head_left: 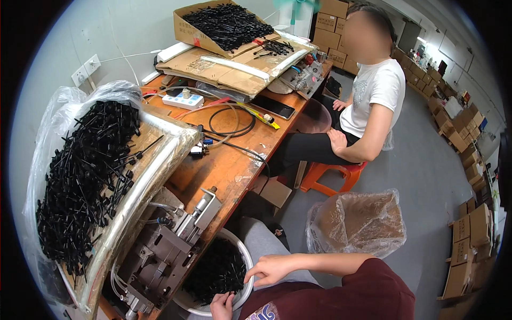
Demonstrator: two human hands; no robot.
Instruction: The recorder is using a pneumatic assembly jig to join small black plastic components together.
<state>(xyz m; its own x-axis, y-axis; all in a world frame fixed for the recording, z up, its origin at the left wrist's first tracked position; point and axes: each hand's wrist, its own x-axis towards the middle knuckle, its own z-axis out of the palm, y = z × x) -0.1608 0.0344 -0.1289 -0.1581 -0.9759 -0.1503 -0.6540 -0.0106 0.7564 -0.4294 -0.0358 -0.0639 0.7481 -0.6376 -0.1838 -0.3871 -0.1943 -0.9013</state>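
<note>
A white plastic basket (pixel 247 257) stands at my lap beside the table, heaped with thin black plastic parts (pixel 213 269). Over its near rim, my left hand (pixel 221 306) has thumb and fingers pinched together; whatever sits between them is too small to make out. My right hand (pixel 271 269) reaches over the basket's right rim, index finger stretched out and thumb apart, with nothing visible in it. Just left of the basket, a grey metal clamping machine (pixel 165 250) with a cylinder and air hoses is at the table's edge.
A plastic-lined cardboard tray (pixel 160 154) with a pile of black parts (pixel 88 181) slopes at left. Cables, a power strip (pixel 183 100) and a phone (pixel 272 107) lie on the table (pixel 213 170). A co-worker (pixel 373 101) sits beyond; a plastic-lined carton (pixel 357 221) stands on the floor.
</note>
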